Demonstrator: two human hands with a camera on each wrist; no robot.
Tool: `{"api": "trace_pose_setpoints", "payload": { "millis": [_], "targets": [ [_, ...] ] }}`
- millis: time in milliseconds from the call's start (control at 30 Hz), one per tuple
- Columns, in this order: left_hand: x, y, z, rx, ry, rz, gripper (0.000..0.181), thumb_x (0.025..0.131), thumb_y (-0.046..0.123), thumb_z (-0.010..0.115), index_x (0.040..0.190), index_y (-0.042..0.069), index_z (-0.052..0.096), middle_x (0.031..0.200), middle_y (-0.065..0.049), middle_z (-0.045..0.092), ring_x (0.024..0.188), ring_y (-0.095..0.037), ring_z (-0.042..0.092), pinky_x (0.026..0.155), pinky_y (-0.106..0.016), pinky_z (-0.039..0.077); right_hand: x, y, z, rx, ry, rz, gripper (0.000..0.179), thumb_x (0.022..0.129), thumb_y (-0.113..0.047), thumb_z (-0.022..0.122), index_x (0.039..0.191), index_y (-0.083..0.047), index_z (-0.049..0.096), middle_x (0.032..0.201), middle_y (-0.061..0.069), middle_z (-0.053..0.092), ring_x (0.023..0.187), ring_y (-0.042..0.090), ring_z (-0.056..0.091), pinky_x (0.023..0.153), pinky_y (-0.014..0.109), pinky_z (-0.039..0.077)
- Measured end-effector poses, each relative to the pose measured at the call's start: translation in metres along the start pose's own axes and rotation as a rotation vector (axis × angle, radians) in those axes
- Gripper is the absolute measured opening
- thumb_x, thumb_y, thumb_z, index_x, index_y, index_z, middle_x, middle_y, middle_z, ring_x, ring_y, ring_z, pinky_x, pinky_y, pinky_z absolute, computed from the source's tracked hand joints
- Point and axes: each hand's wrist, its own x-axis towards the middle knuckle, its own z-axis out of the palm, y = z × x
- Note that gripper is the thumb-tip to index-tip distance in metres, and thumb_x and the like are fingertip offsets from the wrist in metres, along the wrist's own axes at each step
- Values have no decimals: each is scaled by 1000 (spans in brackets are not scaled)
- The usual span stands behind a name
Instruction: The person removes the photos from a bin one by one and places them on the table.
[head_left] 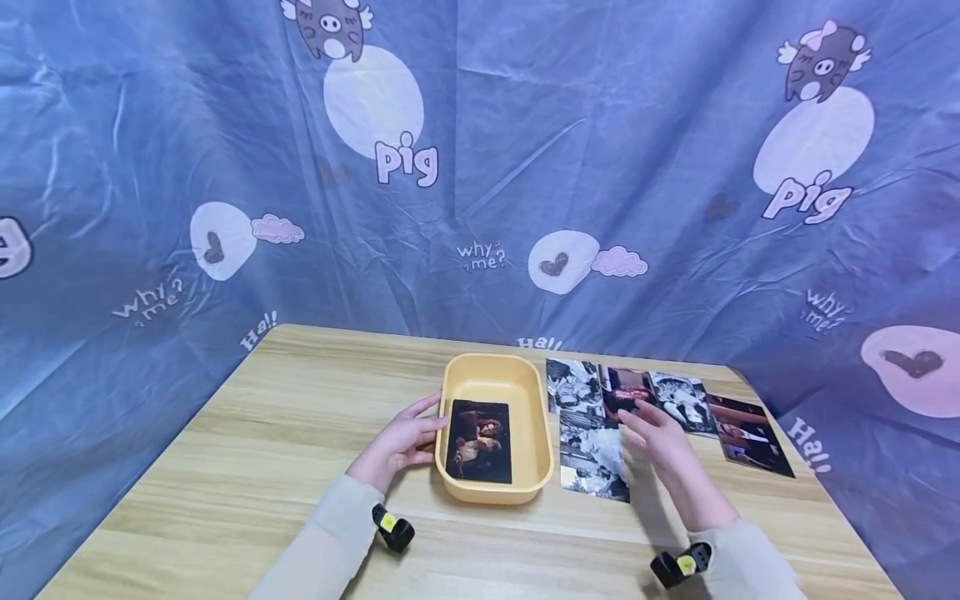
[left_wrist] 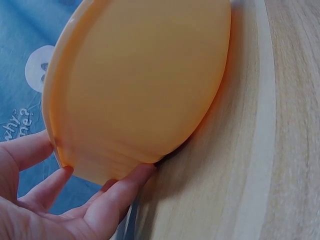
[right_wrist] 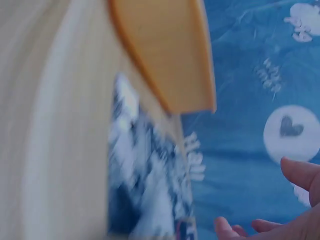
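A pale yellow plastic tray (head_left: 532, 433) with rounded corners stands on the wooden table. Lying in it is a dark photo card (head_left: 480, 442) that shows figures in brown tones. My left hand (head_left: 401, 437) touches the tray's left outer wall, and the left wrist view shows its fingers spread between rim and base. My right hand (head_left: 660, 442) hovers over the cards right of the tray, fingers apart, with nothing held. Nearest to it are a black-and-white card (head_left: 592, 458) and a dark reddish card (head_left: 618, 385), partly covered by the fingers.
More photo cards lie along the table's back right: a black-and-white one (head_left: 572, 385) beside the tray, another black-and-white one (head_left: 682, 400), and a dark colour one (head_left: 750, 437) near the right edge. A blue printed curtain (head_left: 495, 183) hangs behind the table (head_left: 225, 467).
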Motion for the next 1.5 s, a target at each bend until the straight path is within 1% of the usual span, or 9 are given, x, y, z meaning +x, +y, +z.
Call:
{"api": "trace_pose_setpoints", "payload": {
  "millis": [200,400,500,800,1000,1067,1200,1433,1500],
  "targets": [
    [-1,-1,0,-6,0,-1,60,85,13,57,139,20,31,135,-19,39,111,-33,50,80,-47,48,3,-21,33,174,-48,-39,70,89,-13,51,141,2,6,142,23,18,87,-6,47,95,21,39],
    [0,-1,-1,-2,-7,-2,58,87,13,55,139,19,31,135,-19,40,112,-33,50,79,-46,49,7,-33,73,284,-114,-67,66,87,-2,50,140,4,10,140,27,20,114,21,40,99,30,36],
    [1,0,0,0,-9,-4,57,87,13,54,139,20,31,134,-18,40,111,-32,51,78,-45,49,7,-34,92,312,-138,-73,66,86,0,51,140,4,14,139,28,21,116,26,38,100,34,35],
    [1,0,-1,5,-22,1,58,87,14,55,139,19,30,134,-18,42,110,-31,52,79,-45,49,4,-22,141,239,-182,-13,65,83,-6,59,135,9,23,133,34,28,117,37,40,100,43,33],
    [1,1,-1,-2,-37,4,59,87,14,55,140,19,28,135,-18,40,111,-32,51,80,-46,48,6,-11,157,81,-158,38,69,79,-15,63,133,9,27,131,33,33,110,38,44,96,50,35],
    [1,1,-1,-5,-37,3,59,87,13,54,140,19,28,135,-18,40,111,-32,51,81,-46,48,6,-9,160,88,-173,55,69,79,-13,63,133,10,27,127,32,39,113,41,43,96,52,34],
    [2,2,0,-5,-15,-1,58,87,13,55,139,21,30,133,-18,43,111,-32,51,80,-46,49,9,-8,167,76,-169,68,67,78,-8,62,131,13,27,120,29,47,87,30,57,84,43,46],
    [3,0,0,8,16,-1,55,87,11,54,138,21,33,132,-19,44,111,-32,51,78,-48,49,29,12,173,-7,-72,97,65,76,-1,60,132,11,29,134,23,36,89,23,48,64,27,43],
    [3,0,0,8,17,0,55,87,11,53,138,21,33,132,-19,43,110,-32,52,78,-47,49,46,30,171,35,-90,28,61,74,0,61,130,6,36,126,18,46,80,20,52,55,24,42]
  ]
}}
